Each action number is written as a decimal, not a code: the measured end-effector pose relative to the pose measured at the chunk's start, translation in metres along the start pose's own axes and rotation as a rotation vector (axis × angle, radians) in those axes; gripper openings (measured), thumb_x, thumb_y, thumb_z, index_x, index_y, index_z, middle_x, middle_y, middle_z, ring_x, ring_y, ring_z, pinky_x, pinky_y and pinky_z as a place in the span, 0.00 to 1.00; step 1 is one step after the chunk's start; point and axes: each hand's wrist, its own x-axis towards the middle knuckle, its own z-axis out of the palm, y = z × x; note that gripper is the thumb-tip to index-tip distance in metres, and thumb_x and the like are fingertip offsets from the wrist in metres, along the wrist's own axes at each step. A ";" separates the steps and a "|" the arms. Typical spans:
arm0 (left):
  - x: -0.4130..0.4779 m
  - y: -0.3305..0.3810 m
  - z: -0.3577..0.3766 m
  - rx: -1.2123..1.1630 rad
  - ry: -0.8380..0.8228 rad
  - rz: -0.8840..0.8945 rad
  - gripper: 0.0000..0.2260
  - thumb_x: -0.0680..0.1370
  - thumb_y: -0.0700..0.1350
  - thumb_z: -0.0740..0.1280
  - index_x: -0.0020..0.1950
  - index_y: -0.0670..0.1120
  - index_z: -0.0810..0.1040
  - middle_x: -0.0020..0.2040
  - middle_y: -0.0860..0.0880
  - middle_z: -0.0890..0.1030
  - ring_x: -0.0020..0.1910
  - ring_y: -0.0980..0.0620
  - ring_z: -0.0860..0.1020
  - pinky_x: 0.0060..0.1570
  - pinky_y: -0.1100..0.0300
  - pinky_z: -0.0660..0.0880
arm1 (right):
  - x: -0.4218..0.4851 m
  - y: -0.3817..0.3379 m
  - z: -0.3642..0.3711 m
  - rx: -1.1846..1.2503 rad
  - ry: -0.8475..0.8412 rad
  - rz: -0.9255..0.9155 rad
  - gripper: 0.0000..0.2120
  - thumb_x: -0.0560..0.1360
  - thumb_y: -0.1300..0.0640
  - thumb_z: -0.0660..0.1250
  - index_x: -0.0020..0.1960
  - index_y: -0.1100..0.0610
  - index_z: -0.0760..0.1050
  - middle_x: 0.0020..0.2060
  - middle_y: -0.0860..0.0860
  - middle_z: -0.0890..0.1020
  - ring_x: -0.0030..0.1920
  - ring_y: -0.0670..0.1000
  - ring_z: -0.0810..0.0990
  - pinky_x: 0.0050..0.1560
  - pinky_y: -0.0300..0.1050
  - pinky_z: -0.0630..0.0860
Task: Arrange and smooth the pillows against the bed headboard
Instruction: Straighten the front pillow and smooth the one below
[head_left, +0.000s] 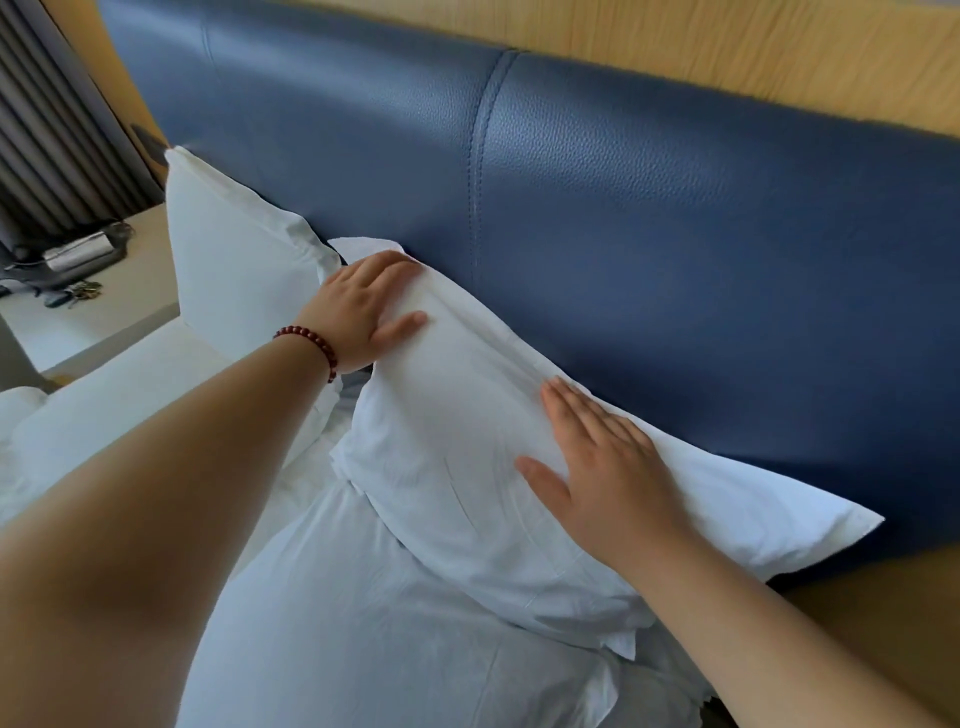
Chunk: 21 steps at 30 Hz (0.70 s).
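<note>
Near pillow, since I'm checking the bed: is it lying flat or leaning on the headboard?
Leaning: the near pillow slopes up against the blue headboard, left hand and right hand resting on it.

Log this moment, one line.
left hand: pressing white fabric pillow | right hand: flat on it | pillow: against blue leather headboard

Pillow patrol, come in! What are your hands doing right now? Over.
Left hand, right hand flat on near pillow, against blue headboard. Second pillow upright beside it. Nothing blocking.
</note>
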 end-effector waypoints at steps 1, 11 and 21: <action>0.003 -0.004 -0.001 -0.018 -0.004 -0.014 0.31 0.76 0.66 0.50 0.71 0.48 0.70 0.70 0.47 0.71 0.68 0.44 0.70 0.69 0.50 0.62 | 0.000 0.000 0.000 0.001 0.001 -0.004 0.35 0.78 0.36 0.49 0.77 0.58 0.63 0.75 0.52 0.67 0.73 0.50 0.68 0.70 0.48 0.66; 0.000 0.011 -0.024 0.048 0.269 0.095 0.25 0.77 0.59 0.58 0.62 0.41 0.76 0.56 0.42 0.78 0.56 0.39 0.74 0.60 0.48 0.69 | -0.006 -0.003 0.002 0.014 0.012 -0.002 0.34 0.79 0.37 0.52 0.76 0.58 0.65 0.73 0.53 0.70 0.71 0.51 0.71 0.69 0.48 0.67; 0.002 0.009 -0.008 0.159 -0.046 0.219 0.34 0.79 0.67 0.46 0.63 0.45 0.79 0.56 0.44 0.79 0.56 0.40 0.76 0.63 0.46 0.68 | -0.011 -0.015 -0.005 0.045 0.012 -0.071 0.30 0.78 0.40 0.54 0.72 0.57 0.71 0.69 0.50 0.76 0.66 0.51 0.77 0.64 0.49 0.72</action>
